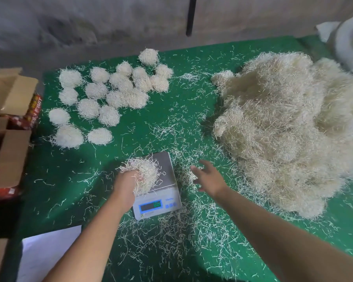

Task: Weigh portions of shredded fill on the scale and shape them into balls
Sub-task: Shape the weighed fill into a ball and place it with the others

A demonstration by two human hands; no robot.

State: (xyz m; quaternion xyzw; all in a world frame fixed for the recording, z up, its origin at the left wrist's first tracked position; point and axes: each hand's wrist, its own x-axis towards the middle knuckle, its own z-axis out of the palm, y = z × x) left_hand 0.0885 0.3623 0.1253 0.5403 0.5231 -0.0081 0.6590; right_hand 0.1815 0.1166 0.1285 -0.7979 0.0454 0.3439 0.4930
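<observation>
Single head view, angled down, close over green table (171, 119).

A pale wad of shredded fill (143, 176) sits on the scale (163, 169), finished balls (102, 96) clustered far-left.

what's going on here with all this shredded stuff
A person is portioning shredded fill. The left hand grips a clump of fill on the scale, while the right hand hovers open between the scale and the big loose pile. A cluster of finished balls sits at the far left of the green table.
</observation>
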